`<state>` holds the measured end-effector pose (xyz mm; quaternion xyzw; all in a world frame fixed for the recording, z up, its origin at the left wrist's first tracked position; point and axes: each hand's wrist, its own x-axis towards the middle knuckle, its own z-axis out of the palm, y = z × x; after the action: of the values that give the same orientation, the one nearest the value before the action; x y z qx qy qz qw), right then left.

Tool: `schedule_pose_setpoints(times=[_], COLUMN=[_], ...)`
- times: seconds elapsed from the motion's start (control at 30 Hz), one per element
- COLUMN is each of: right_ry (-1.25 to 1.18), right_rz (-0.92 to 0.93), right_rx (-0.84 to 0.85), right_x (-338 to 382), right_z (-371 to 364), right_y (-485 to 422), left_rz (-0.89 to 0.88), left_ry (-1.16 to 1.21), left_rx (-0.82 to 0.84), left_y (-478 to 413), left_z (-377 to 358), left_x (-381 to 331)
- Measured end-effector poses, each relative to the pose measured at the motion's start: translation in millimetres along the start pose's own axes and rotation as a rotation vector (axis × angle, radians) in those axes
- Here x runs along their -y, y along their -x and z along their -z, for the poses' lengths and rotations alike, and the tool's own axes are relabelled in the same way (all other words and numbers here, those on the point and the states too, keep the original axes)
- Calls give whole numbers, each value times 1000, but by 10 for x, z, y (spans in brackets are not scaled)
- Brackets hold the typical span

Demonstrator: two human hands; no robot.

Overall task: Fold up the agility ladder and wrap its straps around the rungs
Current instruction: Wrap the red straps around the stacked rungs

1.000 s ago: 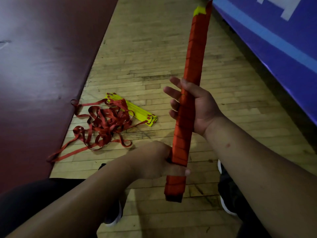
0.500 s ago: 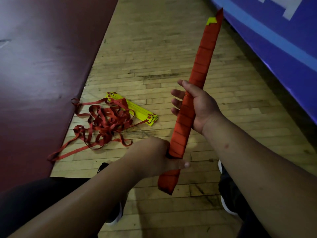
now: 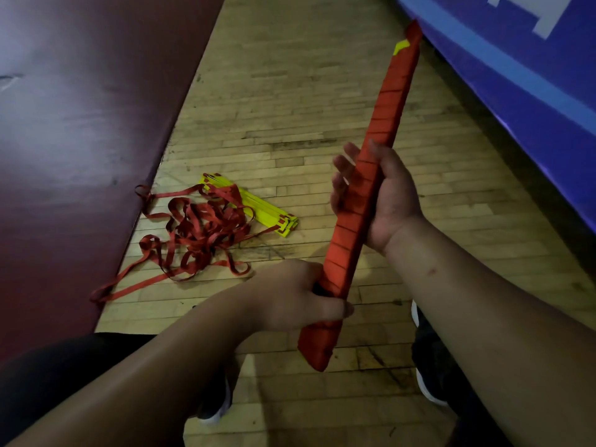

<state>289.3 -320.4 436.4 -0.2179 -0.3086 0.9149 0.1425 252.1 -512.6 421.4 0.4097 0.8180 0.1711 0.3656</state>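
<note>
I hold a long bundle of ladder rungs [image 3: 383, 124] wound tightly in red strap, with a bit of yellow rung showing at its far tip. It slants from lower left up to upper right. My left hand [image 3: 290, 295] grips its lower part, thumb across the front. My right hand [image 3: 383, 195] holds the middle from behind, fingers reaching past the left edge. On the floor lies a second stack of yellow rungs [image 3: 258, 211] with its loose red straps [image 3: 196, 233] in a tangle.
A dark red mat [image 3: 80, 124] covers the floor on the left, its edge under part of the straps. A blue padded wall [image 3: 516, 69] runs along the right. My shoes [image 3: 425, 385] stand on the wooden floor [image 3: 290, 108] below the bundle.
The bundle has tilted from nearly upright to slanting right at the top, its lower end swinging left. Both hands keep their hold on it.
</note>
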Motion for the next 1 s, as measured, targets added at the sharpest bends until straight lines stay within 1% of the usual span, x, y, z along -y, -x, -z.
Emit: schedule_pose_setpoints(times=[0.07,0.2,0.23,0.3,0.37,0.43,0.57,0.7,0.83,1.0], right_ry=[-51,-78,-71,-65,-76,-62,23,98,175,193], right_rz=[-16,-85,-92,-83,-68,-45,-4,15,44,39], right_rx=[54,202,230,248,230,191,93,32,-27,-80], right_x=[26,102,115,131,131,123,114,100,63,-49], right_z=[21,39,39,40,47,54,66,66,44,-5], right_y=[26,91,101,107,98,86,57,34,-4,-113], left_rz=[-18,-131,-150,-194,-219,-206,-191,-159,-71,97], left_ry=[97,391,425,411,366,359,313,287,375,710], left_rx=[82,249,270,295,300,293,282,255,199,118], left_y=[35,98,103,103,93,75,47,20,-20,52], left_z=[58,99,95,82,74,75,94,80,51,-31], left_x=[-29,-54,-53,-65,-76,-53,26,63,166,358])
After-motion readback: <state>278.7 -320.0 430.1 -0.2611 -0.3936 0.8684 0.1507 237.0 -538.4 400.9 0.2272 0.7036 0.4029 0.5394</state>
